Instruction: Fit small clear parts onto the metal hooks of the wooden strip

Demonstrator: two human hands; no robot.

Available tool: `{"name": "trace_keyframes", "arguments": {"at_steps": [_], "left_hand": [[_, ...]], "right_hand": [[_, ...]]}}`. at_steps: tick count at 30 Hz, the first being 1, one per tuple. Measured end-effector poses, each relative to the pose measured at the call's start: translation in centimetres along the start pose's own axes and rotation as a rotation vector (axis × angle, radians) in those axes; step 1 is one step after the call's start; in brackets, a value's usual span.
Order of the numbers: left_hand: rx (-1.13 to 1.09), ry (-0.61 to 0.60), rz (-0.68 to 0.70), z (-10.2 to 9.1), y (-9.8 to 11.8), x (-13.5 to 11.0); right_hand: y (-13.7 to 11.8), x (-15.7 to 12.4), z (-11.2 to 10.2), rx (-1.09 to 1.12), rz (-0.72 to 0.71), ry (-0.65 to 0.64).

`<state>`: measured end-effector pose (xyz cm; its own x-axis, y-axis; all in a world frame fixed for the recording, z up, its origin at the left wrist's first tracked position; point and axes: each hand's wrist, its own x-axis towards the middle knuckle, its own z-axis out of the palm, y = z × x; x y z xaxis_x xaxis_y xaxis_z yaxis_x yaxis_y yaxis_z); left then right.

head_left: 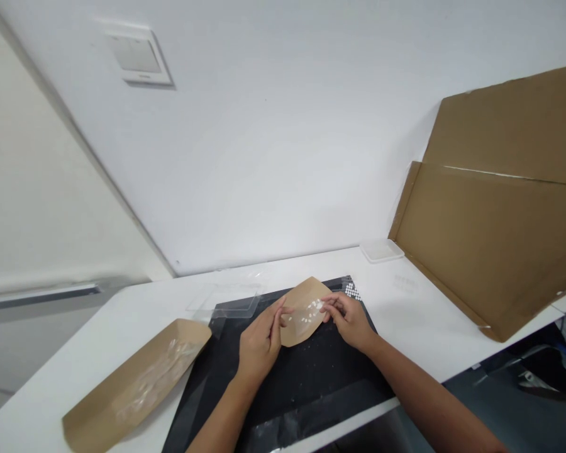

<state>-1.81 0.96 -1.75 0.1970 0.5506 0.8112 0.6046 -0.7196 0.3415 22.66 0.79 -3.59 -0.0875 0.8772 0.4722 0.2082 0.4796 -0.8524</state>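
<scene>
Kraft card [302, 321] bearing white dots, held above a black mat [306, 377]. Left hand [260, 343] pinches its left edge, right hand [348, 321] its right edge; the hands are apart. Beyond lie a clear plastic sheet [224, 301] and dot sheet [352, 290]; left, a second kraft card [136, 384].

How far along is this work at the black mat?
Done, it seems: a kraft paper tray lies aside holding clear film. In hand: left hand and right hand hold a kraft paper piece with white dots. Remaining: white dots at the black mat's corner.
</scene>
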Motion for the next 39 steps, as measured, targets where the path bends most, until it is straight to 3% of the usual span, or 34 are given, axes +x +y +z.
{"name": "trace_keyframes", "arguments": {"at_steps": [10,17,30,39], "left_hand": [[0.012,-0.018,0.041,0.0,-0.1,0.0],[0.083,0.106,0.129,0.2,-0.7,0.1],[0.020,0.106,0.132,-0.3,0.2,0.7],[0.066,0.116,0.106,-0.2,-0.9,0.4]], "right_hand": [[-0.5,0.2,-0.5,-0.131,-0.103,-0.001],[-0.6,0.3,-0.7,-0.182,-0.123,-0.028],[-0.9,0.2,-1.0,-0.258,-0.137,-0.047],[-0.2,0.5,-2.0,-0.281,-0.096,-0.002]]}}
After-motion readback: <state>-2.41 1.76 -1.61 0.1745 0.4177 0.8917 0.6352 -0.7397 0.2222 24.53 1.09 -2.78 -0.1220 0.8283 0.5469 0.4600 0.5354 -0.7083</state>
